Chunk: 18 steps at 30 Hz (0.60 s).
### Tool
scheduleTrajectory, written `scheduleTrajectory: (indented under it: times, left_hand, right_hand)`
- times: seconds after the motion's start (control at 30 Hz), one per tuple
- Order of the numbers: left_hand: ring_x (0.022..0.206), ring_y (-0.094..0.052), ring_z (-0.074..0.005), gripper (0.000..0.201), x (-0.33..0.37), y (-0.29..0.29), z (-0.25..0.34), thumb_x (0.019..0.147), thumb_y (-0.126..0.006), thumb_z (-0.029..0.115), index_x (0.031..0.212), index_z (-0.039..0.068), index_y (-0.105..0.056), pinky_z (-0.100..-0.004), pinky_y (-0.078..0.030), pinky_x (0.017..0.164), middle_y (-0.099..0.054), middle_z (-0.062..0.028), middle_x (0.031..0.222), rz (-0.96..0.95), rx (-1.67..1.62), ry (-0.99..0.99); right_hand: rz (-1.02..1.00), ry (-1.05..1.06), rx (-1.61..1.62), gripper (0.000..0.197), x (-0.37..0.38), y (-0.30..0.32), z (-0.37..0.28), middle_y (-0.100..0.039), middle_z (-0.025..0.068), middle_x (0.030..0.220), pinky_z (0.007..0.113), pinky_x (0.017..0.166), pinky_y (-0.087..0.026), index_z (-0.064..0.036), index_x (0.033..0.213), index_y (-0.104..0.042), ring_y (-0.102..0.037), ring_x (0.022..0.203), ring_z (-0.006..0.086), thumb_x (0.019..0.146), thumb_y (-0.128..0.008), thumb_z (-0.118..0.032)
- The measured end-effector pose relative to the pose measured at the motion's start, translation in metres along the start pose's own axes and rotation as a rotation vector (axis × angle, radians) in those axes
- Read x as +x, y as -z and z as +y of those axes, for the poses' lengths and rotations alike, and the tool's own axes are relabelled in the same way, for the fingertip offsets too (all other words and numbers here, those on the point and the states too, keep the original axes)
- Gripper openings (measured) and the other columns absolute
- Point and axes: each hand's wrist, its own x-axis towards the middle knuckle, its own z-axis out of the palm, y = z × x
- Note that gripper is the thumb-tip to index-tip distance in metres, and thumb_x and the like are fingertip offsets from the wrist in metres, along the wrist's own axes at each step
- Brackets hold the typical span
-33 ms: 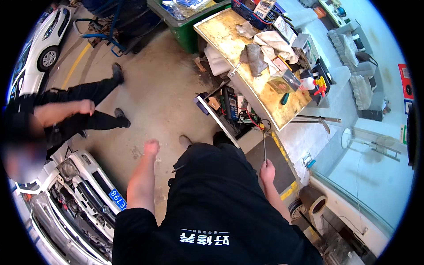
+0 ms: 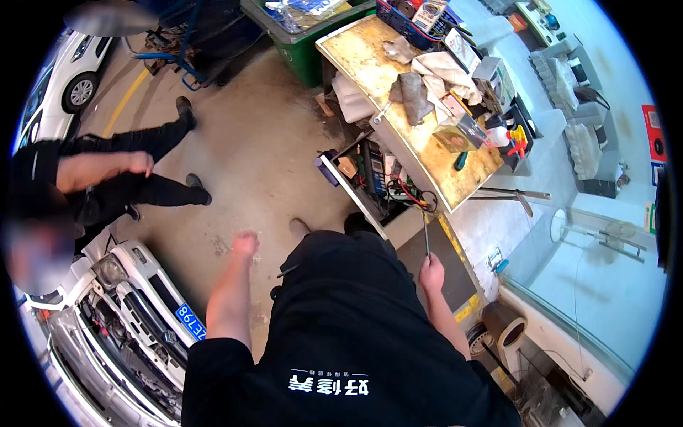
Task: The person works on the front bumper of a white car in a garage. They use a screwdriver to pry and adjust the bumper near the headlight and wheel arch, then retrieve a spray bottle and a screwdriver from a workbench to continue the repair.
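My right hand (image 2: 431, 274) is closed round a thin metal rod (image 2: 427, 236), which points up toward the open drawer (image 2: 350, 189) of a worn workbench (image 2: 356, 44). My left hand (image 2: 245, 244) hangs beside my left leg with its fingers curled in, and nothing sticks out of it. Inside the drawer lie a dark handheld meter (image 2: 375, 171) and a tangle of black and red leads (image 2: 413, 196). A combination wrench (image 2: 382, 112) rests at the bench's left edge. On top are grey rags (image 2: 410, 96), a spray bottle (image 2: 506, 136) and a green-handled tool (image 2: 460, 160).
Left of me stands a person (image 2: 107, 160) in black, one forearm bent. Below that person is a white car's open front (image 2: 142, 285); another white car (image 2: 85, 57) is parked beyond. A green bin (image 2: 302, 57) adjoins the bench. Long metal bars (image 2: 512, 192) jut out at its right.
The view has shifted very slightly. The other person's forearm and upper body have moved a little, and a blurred patch has appeared at the top left. My hands keep their places.
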Motion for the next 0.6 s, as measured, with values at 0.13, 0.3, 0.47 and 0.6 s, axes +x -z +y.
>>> scheduleTrajectory:
  times: [0.13,0.3,0.47,0.6]
  left_hand:
    - [0.068,-0.062,-0.0139,0.008,-0.05,0.002,-0.061,0.095,-0.058,0.012,0.1,0.009,-0.063,-0.0298,-0.047,0.054,-0.065,-0.0028,0.086,-0.004,-0.187,0.115]
    - [0.078,-0.064,-0.0154,0.009,-0.101,-0.012,-0.071,0.097,-0.059,0.012,0.104,0.011,-0.064,-0.0304,-0.05,0.059,-0.064,-0.0017,0.091,-0.045,-0.334,0.186]
    - [0.087,-0.066,-0.0159,0.015,-0.137,0.006,-0.069,0.097,-0.061,0.013,0.111,0.008,-0.063,-0.0304,-0.054,0.072,-0.066,-0.0032,0.097,-0.007,-0.312,0.125]
    - [0.093,-0.068,-0.0168,0.025,-0.173,0.016,-0.057,0.099,-0.064,0.019,0.12,0.006,-0.063,-0.031,-0.055,0.08,-0.068,-0.005,0.107,0.077,-0.342,0.117]
  right_hand:
    - [-0.124,0.099,-0.053,0.033,0.044,-0.014,-0.029,-0.069,0.0261,0.107,0.048,0.091,-0.052,-0.0027,0.114,-0.069,-0.066,0.104,0.0428,0.098,-0.052,-0.026]
    - [-0.235,0.174,-0.207,0.034,0.105,-0.046,-0.063,-0.069,0.0255,0.11,0.051,0.093,-0.051,-0.0045,0.115,-0.07,-0.065,0.106,0.0432,0.099,-0.05,-0.027]
    - [-0.28,0.291,-0.158,0.033,0.166,-0.092,-0.089,-0.07,0.0255,0.11,0.049,0.095,-0.051,-0.0047,0.114,-0.071,-0.065,0.107,0.0432,0.097,-0.052,-0.026]
    - [-0.32,0.295,-0.18,0.033,0.212,-0.135,-0.093,-0.07,0.0256,0.112,0.048,0.096,-0.051,-0.0035,0.116,-0.071,-0.066,0.11,0.0422,0.097,-0.052,-0.023]
